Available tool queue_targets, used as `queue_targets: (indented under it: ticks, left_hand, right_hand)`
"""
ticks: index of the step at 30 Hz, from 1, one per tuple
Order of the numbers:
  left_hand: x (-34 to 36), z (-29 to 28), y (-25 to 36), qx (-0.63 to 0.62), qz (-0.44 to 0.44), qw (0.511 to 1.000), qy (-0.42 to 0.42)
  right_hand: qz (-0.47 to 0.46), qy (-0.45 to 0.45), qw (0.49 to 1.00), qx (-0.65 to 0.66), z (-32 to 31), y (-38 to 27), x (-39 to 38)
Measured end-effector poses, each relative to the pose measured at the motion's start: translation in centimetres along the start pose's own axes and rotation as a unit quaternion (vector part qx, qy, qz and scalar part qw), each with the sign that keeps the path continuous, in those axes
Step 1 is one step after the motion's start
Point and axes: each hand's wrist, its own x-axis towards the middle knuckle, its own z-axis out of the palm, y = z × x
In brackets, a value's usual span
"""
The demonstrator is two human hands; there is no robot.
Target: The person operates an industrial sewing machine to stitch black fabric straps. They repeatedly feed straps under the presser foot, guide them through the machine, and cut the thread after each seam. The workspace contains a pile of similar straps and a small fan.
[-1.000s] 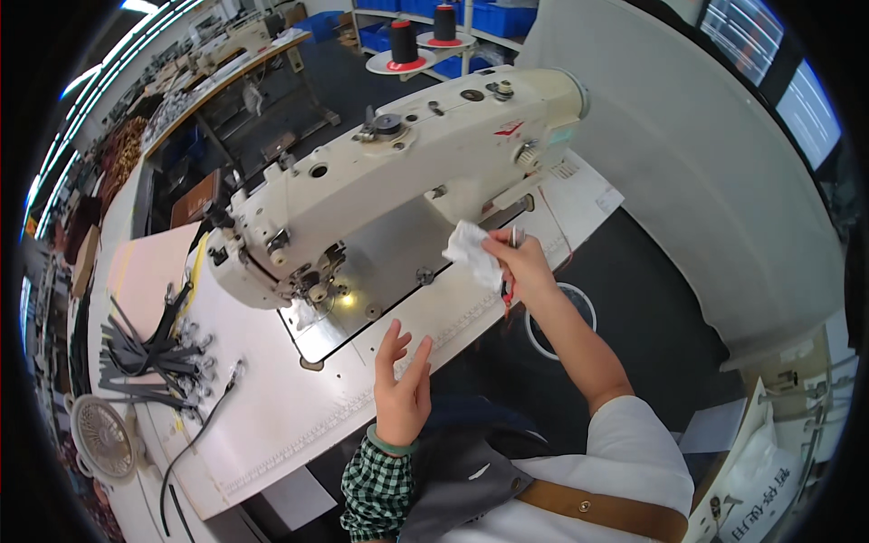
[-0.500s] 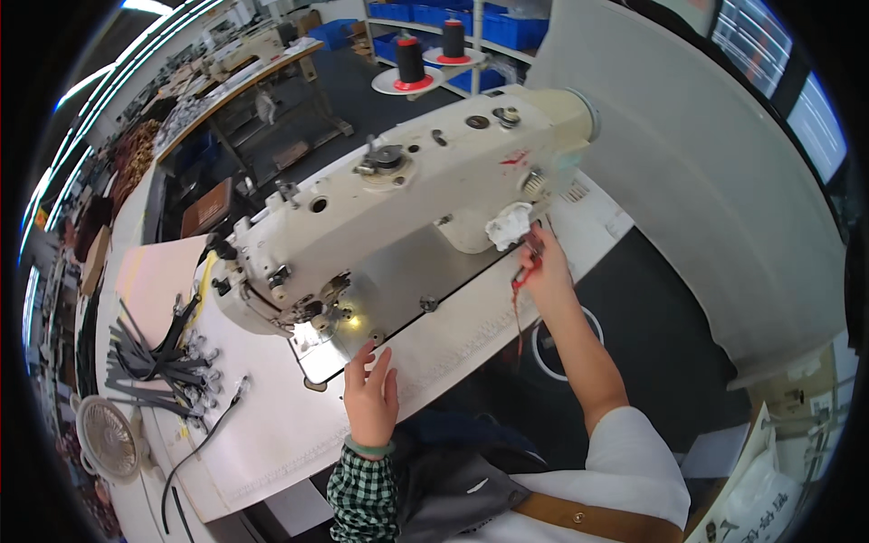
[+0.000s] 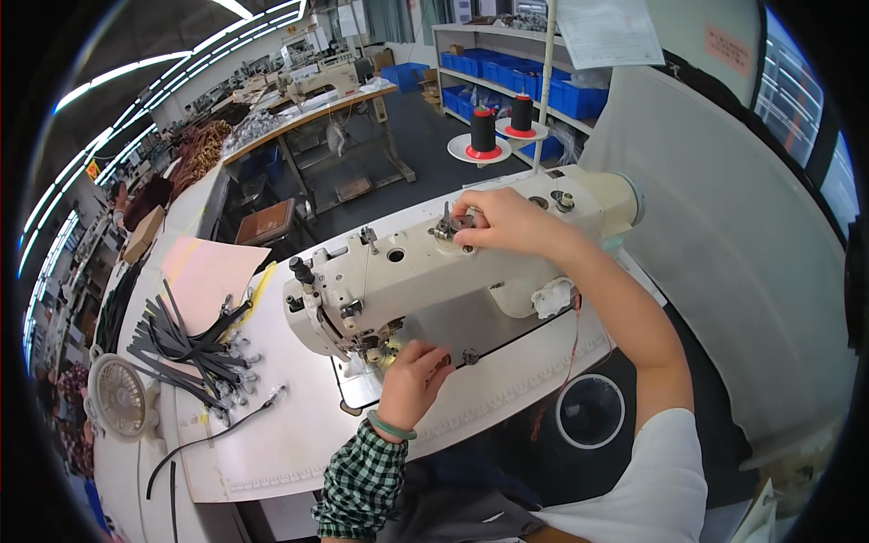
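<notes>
A white industrial sewing machine stands across the white table. My right hand reaches over its arm, thumb and fingers closed on a dark round bobbin at the winder on top. Beside the needle area, below the machine's head, is my left hand. Its fingers are curled, with something small and dark at the tips that I cannot make out. Snips with a red cord hang near a crumpled white wad on the machine's column; most of the snips is hidden.
Black straps with metal clasps lie left of the machine, beside a pink sheet. Two black thread spools stand behind it. A grey curtain hangs at right; a round white-rimmed bin stands below the table edge.
My right hand has let go of the red snips and moved up to the bobbin on top of the machine. My left fingers have curled in. The view has shifted.
</notes>
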Motion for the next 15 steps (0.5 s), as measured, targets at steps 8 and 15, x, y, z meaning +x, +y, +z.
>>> queue_targets:
  ticks: [8, 15]
  left_hand:
    - [9.1, -2.1, 3.5, -0.091, 0.025, 0.971, 0.218]
    - [14.3, -1.2, 2.6, -0.175, 0.044, 0.953, 0.245]
  right_hand:
    - [0.041, 0.089, 0.973, 0.208, 1.9, 1.5, 0.3]
    - [0.044, 0.184, 0.797, 0.574, 0.0, 1.6, 0.0]
